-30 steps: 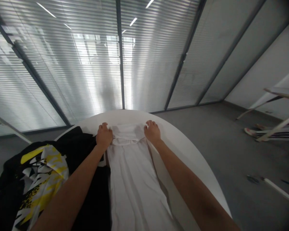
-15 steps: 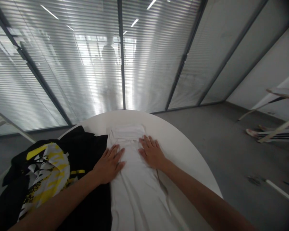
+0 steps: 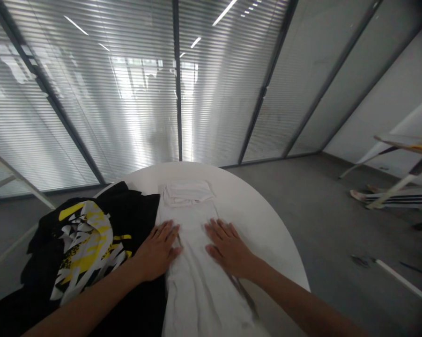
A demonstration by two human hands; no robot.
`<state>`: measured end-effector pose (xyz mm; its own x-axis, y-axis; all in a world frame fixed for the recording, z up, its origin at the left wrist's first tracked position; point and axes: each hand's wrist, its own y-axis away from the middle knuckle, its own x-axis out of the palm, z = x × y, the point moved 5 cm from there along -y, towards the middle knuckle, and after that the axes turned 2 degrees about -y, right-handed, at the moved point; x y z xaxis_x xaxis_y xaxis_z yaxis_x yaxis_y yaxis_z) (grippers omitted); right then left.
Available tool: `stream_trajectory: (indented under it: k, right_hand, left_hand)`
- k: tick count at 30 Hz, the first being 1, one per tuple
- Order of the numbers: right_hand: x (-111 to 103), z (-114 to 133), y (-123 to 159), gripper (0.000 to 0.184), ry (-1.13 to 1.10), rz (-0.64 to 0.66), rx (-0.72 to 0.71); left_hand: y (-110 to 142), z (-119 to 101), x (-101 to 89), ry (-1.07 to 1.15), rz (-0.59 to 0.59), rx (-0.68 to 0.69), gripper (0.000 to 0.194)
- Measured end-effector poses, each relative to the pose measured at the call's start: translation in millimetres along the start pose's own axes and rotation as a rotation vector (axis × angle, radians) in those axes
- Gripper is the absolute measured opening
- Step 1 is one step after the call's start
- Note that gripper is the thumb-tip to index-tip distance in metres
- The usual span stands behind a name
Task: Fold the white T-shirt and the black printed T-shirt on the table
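Note:
A long white garment (image 3: 196, 262) lies lengthwise on the round white table (image 3: 263, 210), its far end folded over into a flat rectangle. Creases run along the part nearest me, which leaves the bottom of the view. My left hand (image 3: 159, 250) rests flat on its left edge, fingers stretched out. On the right edge lies my right hand (image 3: 228, 248), palm down with the fingers slightly spread. Beside the left hand and partly under my left forearm is a bunched black garment (image 3: 136, 210) with a yellow, white and grey print.
Blind-covered glass panels (image 3: 133, 117) with dark frames stand behind the table. At the right, a table-like piece with pale legs (image 3: 389, 192) stands above striped cloth (image 3: 403, 199) on the grey floor. A white bar (image 3: 403, 281) lies lower right.
Both hands have slid toward me along the white garment, away from its folded end. They remain flat on the cloth. The camera view has shifted slightly.

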<state>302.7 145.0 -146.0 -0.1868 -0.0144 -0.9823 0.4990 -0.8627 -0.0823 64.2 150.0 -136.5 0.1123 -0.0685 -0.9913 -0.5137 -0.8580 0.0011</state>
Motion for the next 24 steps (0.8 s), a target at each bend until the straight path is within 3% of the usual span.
stream_trajectory:
  k: [4,7,11,16,20,24]
  right_hand:
    - [0,-2,16,0.055,0.035,-0.018,-0.023]
    - [-7,-14,21,0.053,0.062,-0.025,0.038]
    - [-16,-7,44,0.055,0.031,-0.038,0.074]
    - [-9,28,84,0.061,-0.016,0.003,-0.110]
    - [-5,28,95,0.064,-0.018,0.017,-0.156]
    - [-10,17,100,0.063,-0.013,0.036,-0.165]
  left_hand:
    - [7,6,10.0,-0.050,0.038,-0.005,0.072]
    - [9,9,4.6,-0.072,0.088,-0.032,0.074]
    - [31,-16,-11.9,-0.033,0.102,-0.046,0.070]
    - [75,-67,-7.5,0.098,0.233,0.114,0.076]
    - [93,-71,-2.2,0.116,0.312,0.114,0.074]
    - [100,-67,-8.7,0.121,0.359,0.091,0.076]
